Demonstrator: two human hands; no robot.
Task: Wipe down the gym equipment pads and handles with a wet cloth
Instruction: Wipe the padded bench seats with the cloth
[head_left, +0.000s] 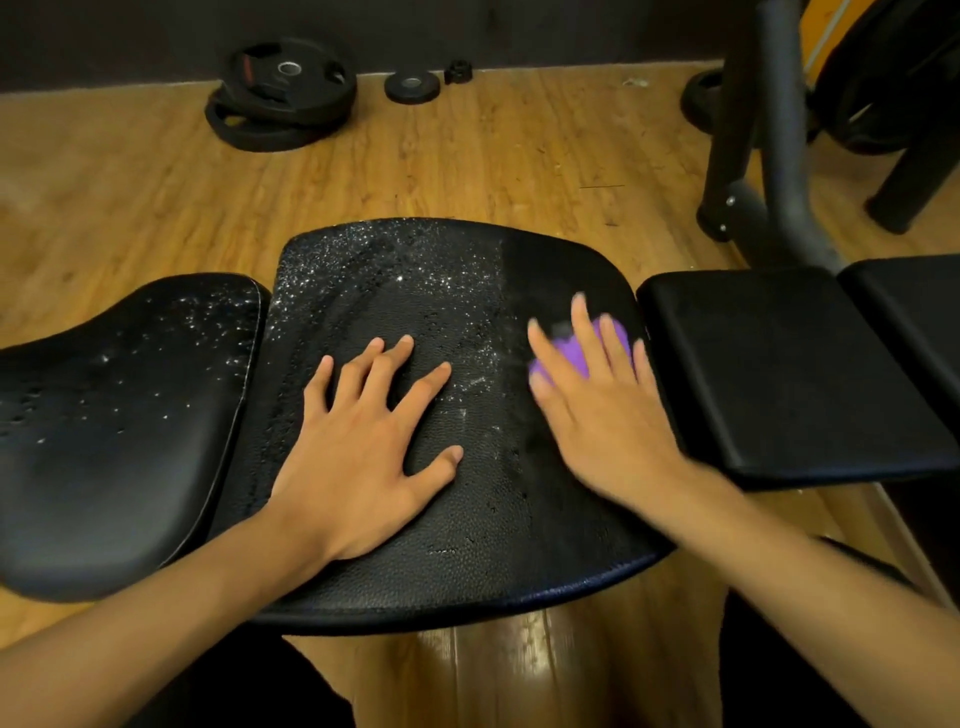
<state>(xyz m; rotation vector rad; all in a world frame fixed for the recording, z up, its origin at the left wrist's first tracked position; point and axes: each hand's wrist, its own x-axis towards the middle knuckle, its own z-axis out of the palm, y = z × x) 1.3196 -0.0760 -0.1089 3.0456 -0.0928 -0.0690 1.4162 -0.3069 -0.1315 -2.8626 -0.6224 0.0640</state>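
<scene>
Resting flat on the wet, droplet-speckled middle pad (405, 270), the person's left hand (363, 441) has its fingers spread wide. The right hand (597, 415), blurred, presses a bunched purple cloth (582, 353) onto the pad's right part, fingers straight and splayed over it. Weight plates (283, 98) lie on the wooden floor (130, 182) beyond, well apart from the pad.

I see the left hand (358, 447) flat, fingers spread, on the droplet-covered middle pad (395, 291). The right hand (597, 405), blurred, presses a purple cloth (563, 358) onto the pad's right part. Weight plates (283, 93) lie on the wooden floor (130, 182) beyond.
</scene>
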